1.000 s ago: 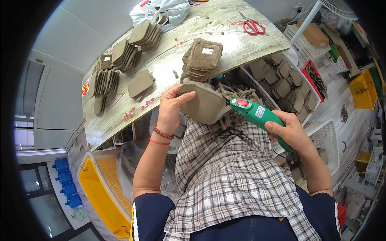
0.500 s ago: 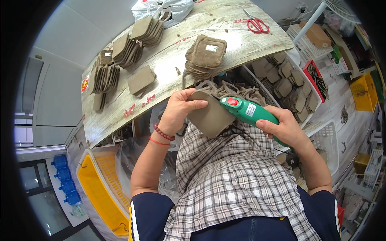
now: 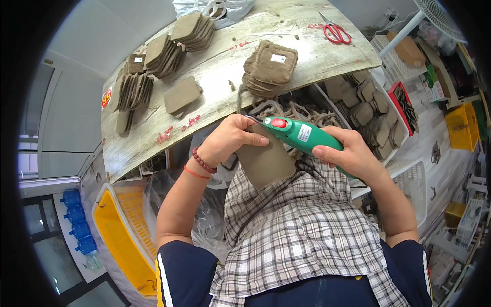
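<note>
The long pale wood-grain worktop point(image 3: 225, 77) curves across the upper part of the view, its near edge just beyond the person's hands. Over the lap lies a checked grey-and-white cloth apron point(image 3: 302, 235), and to the left of the legs stands a yellow plastic crate point(image 3: 120, 240). Under the worktop's near edge, right of the hands, a white bin point(image 3: 404, 138) holds loose brown pads. Along the worktop's far left edge lean several fanned stacks of flat brown fibre pads point(image 3: 153, 66), and a single pad point(image 3: 181, 95) lies flat just beside them toward the middle. Near the middle of the near edge sits a neat stack of square brown moulded pads point(image 3: 270, 67) with a small white label on top. Red-handled scissors point(image 3: 335, 33) lie near the far right corner. Below the near edge, above the apron, the left hand point(image 3: 232, 140) grips the top edge of a brown fibre pad point(image 3: 266, 161), its fingers point(image 3: 253, 140) curled over it, so the pad hangs upright between the two hands. The right hand point(image 3: 350, 153) is wrapped around the body of a green handheld power tool with a red button point(image 3: 296, 134), whose tip meets the pad's upper edge right beside the left hand.
</note>
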Action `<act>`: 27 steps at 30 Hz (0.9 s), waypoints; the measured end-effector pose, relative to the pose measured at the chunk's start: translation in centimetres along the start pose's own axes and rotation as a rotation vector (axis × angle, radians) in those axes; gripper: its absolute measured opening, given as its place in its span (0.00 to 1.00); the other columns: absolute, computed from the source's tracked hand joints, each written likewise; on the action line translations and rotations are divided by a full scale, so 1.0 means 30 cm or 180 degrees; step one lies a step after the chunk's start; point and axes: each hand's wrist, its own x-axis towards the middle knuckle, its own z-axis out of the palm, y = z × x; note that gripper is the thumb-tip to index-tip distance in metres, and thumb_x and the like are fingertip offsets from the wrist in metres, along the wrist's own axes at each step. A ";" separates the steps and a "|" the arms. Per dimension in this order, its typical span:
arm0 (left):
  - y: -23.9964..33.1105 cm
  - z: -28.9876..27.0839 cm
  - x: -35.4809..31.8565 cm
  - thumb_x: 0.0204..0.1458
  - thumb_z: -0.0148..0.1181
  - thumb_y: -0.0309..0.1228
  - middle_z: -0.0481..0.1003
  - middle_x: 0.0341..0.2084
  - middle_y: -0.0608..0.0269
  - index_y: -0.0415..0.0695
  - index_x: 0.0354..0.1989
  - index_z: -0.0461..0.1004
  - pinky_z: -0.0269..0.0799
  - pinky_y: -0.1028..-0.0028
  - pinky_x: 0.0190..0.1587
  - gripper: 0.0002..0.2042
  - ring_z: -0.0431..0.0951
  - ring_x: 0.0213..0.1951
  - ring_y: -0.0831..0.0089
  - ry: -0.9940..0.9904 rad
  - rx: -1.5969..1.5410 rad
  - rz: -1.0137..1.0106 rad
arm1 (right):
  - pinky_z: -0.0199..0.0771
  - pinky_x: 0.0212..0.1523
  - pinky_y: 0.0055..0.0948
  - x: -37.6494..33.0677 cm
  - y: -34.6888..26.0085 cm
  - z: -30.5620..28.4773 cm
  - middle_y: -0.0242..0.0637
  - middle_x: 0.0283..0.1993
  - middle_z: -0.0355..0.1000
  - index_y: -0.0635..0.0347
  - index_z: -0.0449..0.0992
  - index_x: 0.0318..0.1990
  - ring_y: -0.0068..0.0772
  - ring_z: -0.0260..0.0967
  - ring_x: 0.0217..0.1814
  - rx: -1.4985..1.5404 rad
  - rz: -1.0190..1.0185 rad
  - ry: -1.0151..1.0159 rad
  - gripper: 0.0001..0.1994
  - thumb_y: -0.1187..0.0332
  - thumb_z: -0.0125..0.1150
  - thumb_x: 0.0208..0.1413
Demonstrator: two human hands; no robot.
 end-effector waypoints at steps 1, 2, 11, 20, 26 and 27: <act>-0.007 -0.024 0.008 0.48 0.64 0.22 0.79 0.32 0.65 0.38 0.38 0.77 0.73 0.79 0.38 0.09 0.77 0.32 0.79 0.0232 0.0052 0.0133 | 0.63 0.24 0.19 0.001 0.012 0.002 0.28 0.24 0.69 0.64 0.76 0.42 0.16 0.64 0.24 0.0052 0.0054 0.0162 0.17 0.58 0.65 0.54; -0.005 -0.063 0.014 0.49 0.64 0.22 0.79 0.33 0.64 0.38 0.39 0.77 0.74 0.78 0.38 0.09 0.77 0.33 0.78 0.0475 0.0114 0.0264 | 0.63 0.24 0.19 0.002 0.026 0.005 0.27 0.24 0.68 0.64 0.76 0.41 0.15 0.63 0.24 0.0115 0.0096 0.0317 0.17 0.58 0.65 0.54; -0.122 -0.525 0.168 0.45 0.66 0.33 0.63 0.58 0.50 0.43 0.54 0.71 0.54 0.56 0.60 0.25 0.57 0.61 0.56 0.4761 0.4313 0.0648 | 0.67 0.25 0.21 -0.065 0.146 -0.066 0.29 0.25 0.68 0.66 0.74 0.40 0.16 0.64 0.24 0.0361 0.0209 0.0868 0.17 0.58 0.62 0.57; 0.079 0.117 0.500 0.42 0.64 0.51 0.74 0.42 0.47 0.31 0.43 0.71 0.61 0.62 0.53 0.31 0.70 0.48 0.56 0.2437 0.4578 0.1606 | 0.67 0.26 0.21 -0.115 0.187 -0.079 0.28 0.25 0.68 0.65 0.75 0.38 0.16 0.64 0.24 0.0535 0.0184 0.1153 0.18 0.56 0.61 0.57; 0.084 0.102 0.512 0.45 0.53 0.32 0.71 0.43 0.37 0.30 0.53 0.65 0.65 0.56 0.52 0.26 0.73 0.46 0.47 0.2319 0.4272 0.1226 | 0.68 0.26 0.21 -0.135 0.200 -0.089 0.29 0.25 0.69 0.65 0.75 0.39 0.16 0.65 0.24 0.0450 0.0117 0.1239 0.18 0.55 0.62 0.57; 0.086 0.098 0.504 0.45 0.53 0.32 0.71 0.44 0.37 0.31 0.54 0.64 0.65 0.56 0.52 0.26 0.74 0.46 0.46 0.2288 0.4250 0.1228 | 0.68 0.26 0.21 -0.133 0.191 -0.087 0.29 0.25 0.69 0.65 0.75 0.39 0.16 0.65 0.24 0.0485 0.0099 0.1263 0.18 0.55 0.62 0.56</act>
